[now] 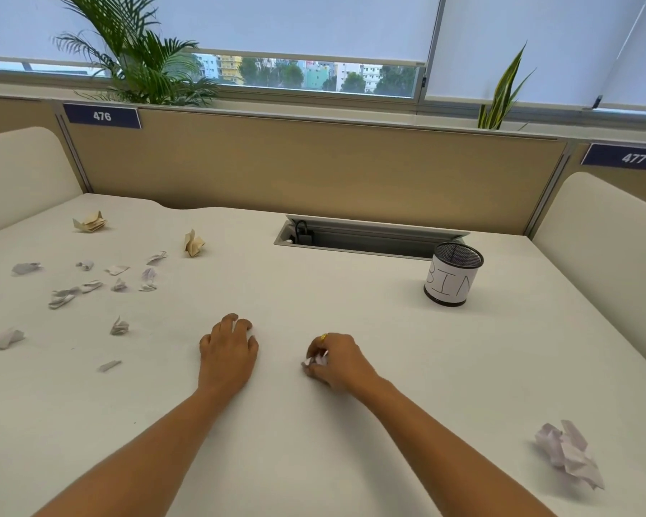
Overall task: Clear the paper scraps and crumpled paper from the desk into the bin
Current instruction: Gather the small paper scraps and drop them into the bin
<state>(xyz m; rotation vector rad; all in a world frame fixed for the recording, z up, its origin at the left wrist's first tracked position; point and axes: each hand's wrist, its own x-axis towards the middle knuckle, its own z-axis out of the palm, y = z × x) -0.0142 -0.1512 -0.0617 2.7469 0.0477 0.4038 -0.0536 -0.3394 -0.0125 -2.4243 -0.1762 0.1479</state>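
Palm plant (142, 57), snake plant (500, 95), cable tray (370, 238)

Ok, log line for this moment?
right hand grips small white paper scrap | left hand rests on white desk | black mesh bin upright

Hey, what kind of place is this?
Probably an open-plan office: a white desk backed by a partition panel carrying the number sign 476, a cable tray sunk into the desktop, and roller blinds over wide windows.

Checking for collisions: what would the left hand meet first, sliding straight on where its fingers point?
Ahead of the left hand lies bare desk, then probably the left end of the cable recess.
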